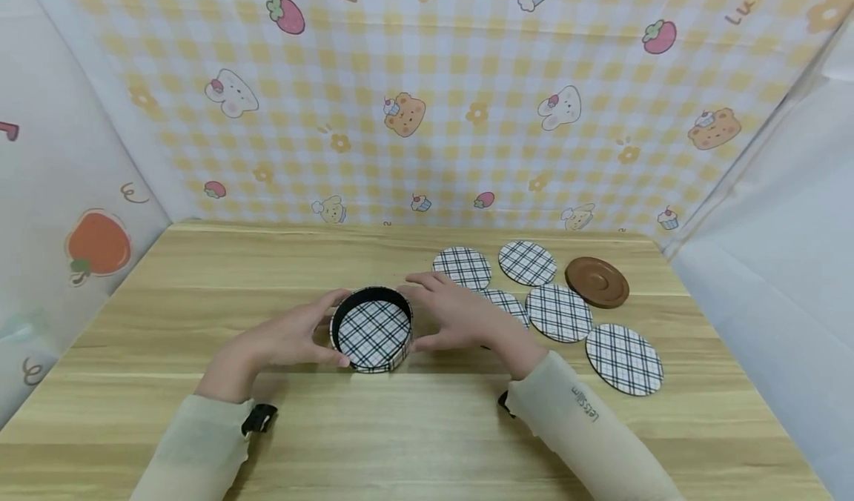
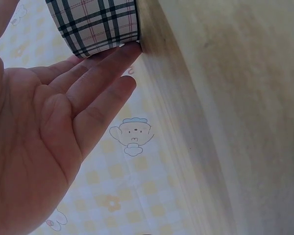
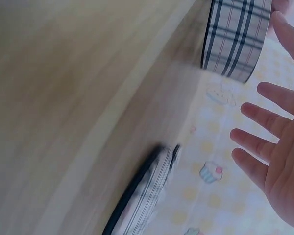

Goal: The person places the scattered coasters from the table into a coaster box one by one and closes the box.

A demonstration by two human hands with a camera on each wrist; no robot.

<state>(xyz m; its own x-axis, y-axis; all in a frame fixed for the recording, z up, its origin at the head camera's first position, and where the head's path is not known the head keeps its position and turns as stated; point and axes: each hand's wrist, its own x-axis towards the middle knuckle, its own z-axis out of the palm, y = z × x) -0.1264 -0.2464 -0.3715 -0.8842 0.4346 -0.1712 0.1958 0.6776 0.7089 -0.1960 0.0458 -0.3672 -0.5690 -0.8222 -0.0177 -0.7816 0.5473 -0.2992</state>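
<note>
Left hand [image 1: 293, 338] is lying against the left side of the round box [image 2: 95, 24]: fingers are reaching nearly straight, tips touching its wall, while the thumb is lying at the near-left rim. How firmly I am pressing, I cannot tell. Right hand [image 1: 460, 316] is hovering just right of the box, fingers spread, holding nothing; whether its thumb is touching the wall, I cannot tell. So the box is sitting between my two hands, with the left being nearer. Being round, it is showing no long axis.

Box: standing upright on the table [image 1: 373, 442], mouth facing up. Outer wall is showing pale plaid, dark bands, thin reddish lines; inner wall is showing black. One plaid disc [image 1: 373, 334] is covering the floor, loose or fixed unclear. Matching coasters [image 1: 559, 313] are lying farther right, a brown disc [image 1: 597, 282] beside them.
</note>
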